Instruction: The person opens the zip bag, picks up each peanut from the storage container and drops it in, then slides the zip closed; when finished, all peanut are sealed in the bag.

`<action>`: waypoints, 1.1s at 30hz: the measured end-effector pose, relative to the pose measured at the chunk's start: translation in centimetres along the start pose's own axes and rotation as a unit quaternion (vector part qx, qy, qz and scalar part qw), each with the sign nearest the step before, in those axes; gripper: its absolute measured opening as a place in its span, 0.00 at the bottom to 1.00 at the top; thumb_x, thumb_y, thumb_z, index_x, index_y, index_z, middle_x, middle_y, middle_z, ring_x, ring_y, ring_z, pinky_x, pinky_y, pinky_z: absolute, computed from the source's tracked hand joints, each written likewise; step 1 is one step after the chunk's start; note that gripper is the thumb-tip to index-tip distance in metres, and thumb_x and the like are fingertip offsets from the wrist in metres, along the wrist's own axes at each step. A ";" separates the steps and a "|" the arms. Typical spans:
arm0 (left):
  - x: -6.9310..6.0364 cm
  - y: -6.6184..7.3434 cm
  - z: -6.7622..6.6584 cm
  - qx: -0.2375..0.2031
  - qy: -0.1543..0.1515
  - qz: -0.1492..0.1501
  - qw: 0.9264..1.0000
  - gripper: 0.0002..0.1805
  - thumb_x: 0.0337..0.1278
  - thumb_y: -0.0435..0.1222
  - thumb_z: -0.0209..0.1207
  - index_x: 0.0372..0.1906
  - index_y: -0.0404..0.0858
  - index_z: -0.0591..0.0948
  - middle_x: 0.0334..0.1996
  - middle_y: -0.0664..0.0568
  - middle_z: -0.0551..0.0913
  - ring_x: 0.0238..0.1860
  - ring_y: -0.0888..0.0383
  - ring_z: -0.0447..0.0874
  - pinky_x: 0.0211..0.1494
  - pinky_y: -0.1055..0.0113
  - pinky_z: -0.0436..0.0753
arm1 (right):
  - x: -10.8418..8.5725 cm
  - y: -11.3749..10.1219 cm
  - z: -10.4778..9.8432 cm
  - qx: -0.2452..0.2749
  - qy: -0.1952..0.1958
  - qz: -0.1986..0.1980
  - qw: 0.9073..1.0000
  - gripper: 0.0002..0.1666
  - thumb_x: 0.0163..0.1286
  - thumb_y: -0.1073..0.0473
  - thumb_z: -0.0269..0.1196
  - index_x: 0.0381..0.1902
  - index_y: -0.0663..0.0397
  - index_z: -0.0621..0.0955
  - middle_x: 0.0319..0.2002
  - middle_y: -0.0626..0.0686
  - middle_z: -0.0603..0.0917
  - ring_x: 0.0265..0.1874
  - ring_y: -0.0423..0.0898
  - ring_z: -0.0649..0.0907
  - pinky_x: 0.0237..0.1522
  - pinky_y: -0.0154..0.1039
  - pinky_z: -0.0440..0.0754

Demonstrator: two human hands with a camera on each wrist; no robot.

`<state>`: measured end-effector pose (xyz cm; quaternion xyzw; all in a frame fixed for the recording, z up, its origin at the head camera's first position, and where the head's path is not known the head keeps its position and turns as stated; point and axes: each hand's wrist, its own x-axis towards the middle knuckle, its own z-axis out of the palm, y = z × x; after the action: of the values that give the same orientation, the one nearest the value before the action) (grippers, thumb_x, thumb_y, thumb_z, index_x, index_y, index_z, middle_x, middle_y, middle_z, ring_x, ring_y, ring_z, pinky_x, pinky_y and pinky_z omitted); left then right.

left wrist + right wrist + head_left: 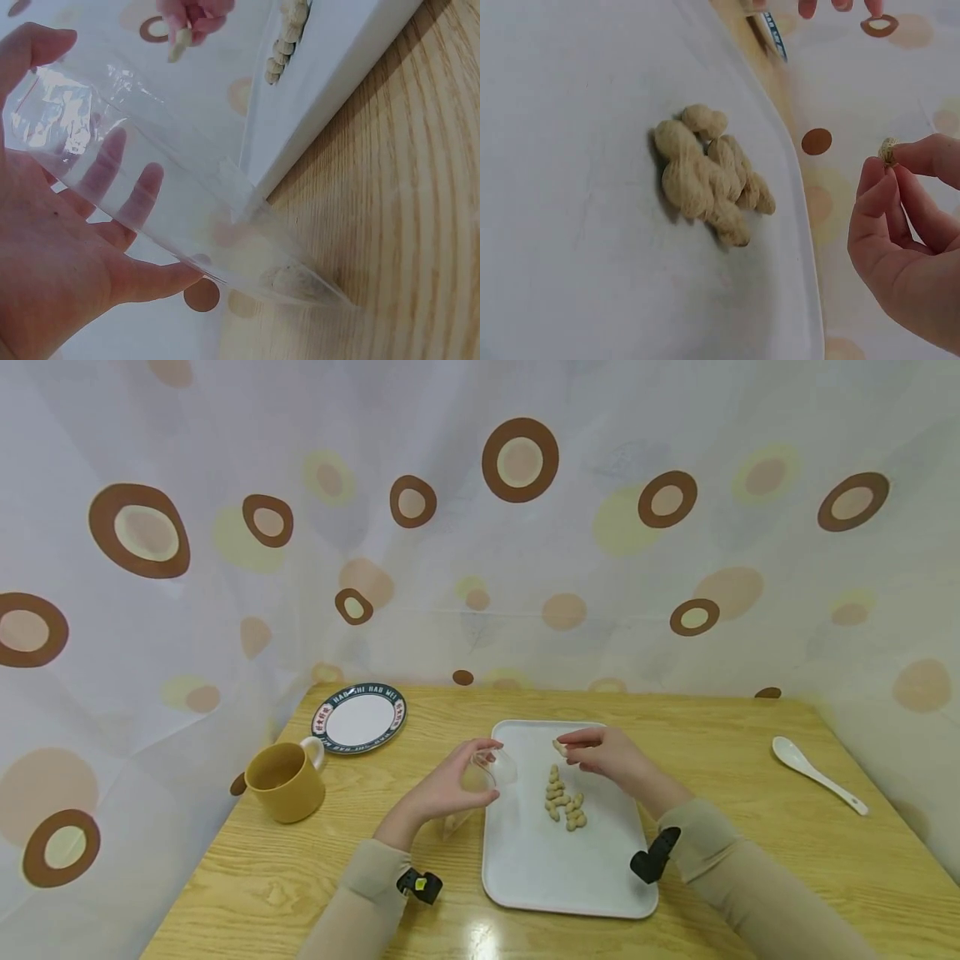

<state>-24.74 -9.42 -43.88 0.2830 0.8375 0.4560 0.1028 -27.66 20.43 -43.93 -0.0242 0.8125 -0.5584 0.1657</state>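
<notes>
A clear plastic bag hangs from my left hand, its mouth held wide between thumb and fingers. Through its lower corner shows a blurred tan lump, perhaps a peanut. My right hand pinches a single peanut between thumb and fingertips, above the far part of the white tray. Several unshelled peanuts lie in a loose cluster on that tray. The bag's mouth faces right, over the tray's left edge, apart from the pinched peanut.
On the left of the wooden table stands a yellow mug with a white handle. Behind it lies a white plate with a dark patterned rim. A white spoon rests at the right. A patterned curtain rises behind.
</notes>
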 end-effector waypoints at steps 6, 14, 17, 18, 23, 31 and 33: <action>-0.1 0.1 0.0 0.003 0.001 -0.002 1.000 0.37 0.56 0.40 0.64 0.71 0.43 0.65 0.62 0.44 0.72 0.65 0.48 0.70 0.69 0.45 0.68 | -0.8 -1.8 1.2 0.042 -0.031 -0.031 0.998 0.26 0.70 0.62 0.62 0.64 0.63 0.76 0.62 0.62 0.79 0.47 0.42 0.85 0.58 0.41 0.81; -0.1 0.3 0.0 0.003 -0.001 -0.005 1.000 0.37 0.56 0.40 0.64 0.71 0.44 0.65 0.62 0.45 0.72 0.64 0.49 0.70 0.69 0.44 0.68 | -2.1 -4.3 3.2 0.070 -0.071 -0.054 0.994 0.24 0.71 0.64 0.60 0.63 0.67 0.75 0.52 0.58 0.82 0.45 0.42 0.86 0.56 0.40 0.82; 0.1 0.3 0.0 0.005 -0.001 -0.008 1.000 0.37 0.56 0.40 0.64 0.71 0.45 0.65 0.62 0.45 0.72 0.65 0.49 0.70 0.70 0.45 0.67 | -2.3 -5.0 3.9 0.072 -0.084 -0.060 0.992 0.23 0.71 0.64 0.60 0.62 0.67 0.76 0.47 0.54 0.82 0.46 0.43 0.86 0.55 0.39 0.82; 0.1 0.3 0.0 0.005 -0.001 -0.008 1.000 0.37 0.56 0.40 0.64 0.71 0.45 0.65 0.63 0.46 0.72 0.65 0.49 0.70 0.70 0.45 0.67 | -2.3 -5.2 4.2 0.071 -0.088 -0.062 0.992 0.23 0.71 0.64 0.60 0.62 0.67 0.76 0.46 0.54 0.82 0.46 0.43 0.86 0.55 0.39 0.82; 0.2 0.2 0.1 0.005 -0.002 -0.016 1.000 0.37 0.56 0.41 0.64 0.71 0.44 0.65 0.63 0.46 0.72 0.65 0.49 0.70 0.70 0.43 0.68 | -2.3 -5.7 5.0 0.079 -0.102 -0.065 0.990 0.22 0.71 0.66 0.59 0.61 0.68 0.76 0.45 0.53 0.81 0.46 0.44 0.86 0.55 0.40 0.82; 0.0 0.4 0.1 0.007 -0.002 -0.026 1.000 0.39 0.55 0.43 0.65 0.71 0.45 0.64 0.65 0.47 0.70 0.66 0.48 0.69 0.70 0.42 0.67 | -2.2 -5.8 5.4 0.089 -0.112 -0.071 0.987 0.23 0.69 0.66 0.61 0.61 0.67 0.77 0.43 0.53 0.81 0.44 0.43 0.87 0.55 0.41 0.83; -0.1 0.4 0.1 0.008 -0.002 -0.026 1.000 0.38 0.55 0.42 0.65 0.71 0.45 0.64 0.65 0.47 0.70 0.66 0.48 0.69 0.70 0.42 0.67 | -2.1 -5.8 5.5 0.088 -0.117 -0.076 0.986 0.23 0.69 0.66 0.61 0.61 0.68 0.77 0.43 0.53 0.82 0.44 0.43 0.87 0.55 0.41 0.83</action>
<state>-24.44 -9.22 -43.60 0.2626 0.8482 0.4456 0.1142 -24.86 13.79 -39.88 -0.1362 0.7312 -0.6317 0.2185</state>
